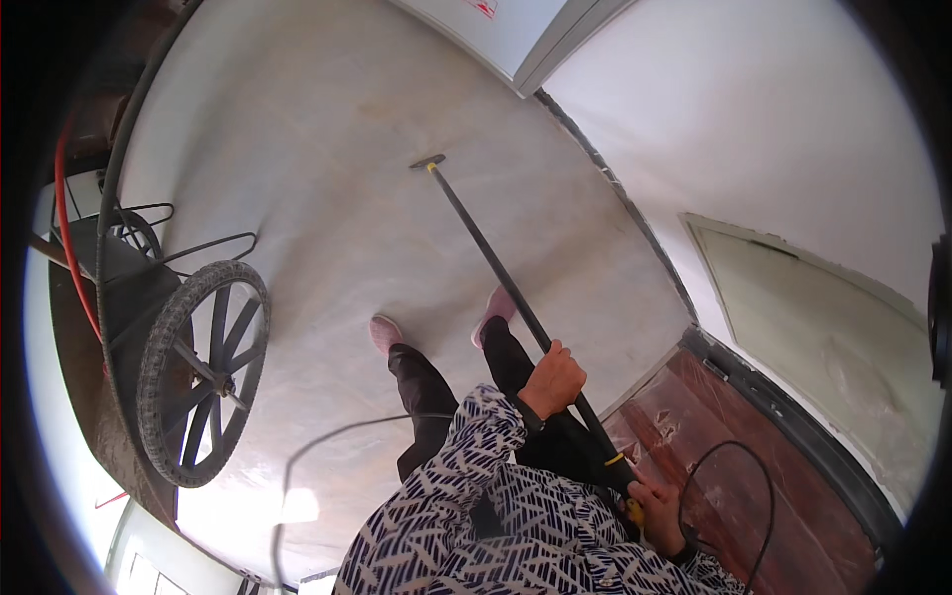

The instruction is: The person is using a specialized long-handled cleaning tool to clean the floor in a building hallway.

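Note:
A long-handled floor scraper (487,253) slants across the view, with a black pole and yellow collars. Its narrow dark head (428,161) meets the dusty grey floor ahead of my feet. My left hand (554,379) is wrapped around the middle of the pole. Lower down, beside my body on the right, my right hand (656,513) grips the pole's near end, where a yellow part shows; the fingers there are partly hidden. Below the pole are my dark trousers and pink shoes (384,333).
A two-wheeled cart with a knobby-tyred wheel (204,375) stands left, near a red hose (71,230). On the right are a white wall (744,111), a pale green panel (811,297) and a plastic-covered reddish-brown surface (729,476). A white door-like panel (498,26) is ahead. Thin black cables hang near me.

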The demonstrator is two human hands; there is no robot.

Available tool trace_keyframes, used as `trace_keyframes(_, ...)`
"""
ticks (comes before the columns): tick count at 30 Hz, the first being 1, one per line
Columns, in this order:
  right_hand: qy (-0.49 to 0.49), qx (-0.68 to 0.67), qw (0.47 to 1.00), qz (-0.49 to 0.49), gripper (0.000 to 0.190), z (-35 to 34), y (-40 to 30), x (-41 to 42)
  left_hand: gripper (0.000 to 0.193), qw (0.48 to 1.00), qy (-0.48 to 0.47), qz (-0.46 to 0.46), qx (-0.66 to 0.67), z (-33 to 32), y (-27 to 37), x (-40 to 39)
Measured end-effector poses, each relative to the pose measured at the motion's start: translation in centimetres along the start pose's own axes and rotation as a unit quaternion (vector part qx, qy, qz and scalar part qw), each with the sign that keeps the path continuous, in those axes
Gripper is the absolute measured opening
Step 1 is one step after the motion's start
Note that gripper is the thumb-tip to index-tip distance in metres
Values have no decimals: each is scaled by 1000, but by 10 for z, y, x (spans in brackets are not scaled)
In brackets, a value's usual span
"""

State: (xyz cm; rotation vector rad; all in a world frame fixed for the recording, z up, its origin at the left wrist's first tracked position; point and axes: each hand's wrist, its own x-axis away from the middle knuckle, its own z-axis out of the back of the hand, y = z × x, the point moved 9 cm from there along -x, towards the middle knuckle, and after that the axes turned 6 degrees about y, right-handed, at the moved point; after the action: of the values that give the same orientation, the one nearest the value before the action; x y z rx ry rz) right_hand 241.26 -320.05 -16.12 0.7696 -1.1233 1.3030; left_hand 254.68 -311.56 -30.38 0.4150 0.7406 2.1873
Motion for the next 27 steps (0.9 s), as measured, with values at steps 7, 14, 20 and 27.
trace_keyframes(7, 19, 60, 998, 6, 34, 22, 31, 2, 11, 1000, -5, 4, 3, -28, 26, 17)
trace_keyframes(14, -38, 5, 998, 43, 38, -34, -10, -29, 10, 998, 6, 13, -66, 9, -48, -7)
trace_keyframes(20, -140, -70, 987, 29, 48, -43, -68, 19, 9, 997, 76, 27, 1, 51, -49, -23)
trace_keyframes(27, -161, -55, 984, 61, 51, -52, -113, 36, 12, 984, 165, 42, 44, 92, -65, -33)
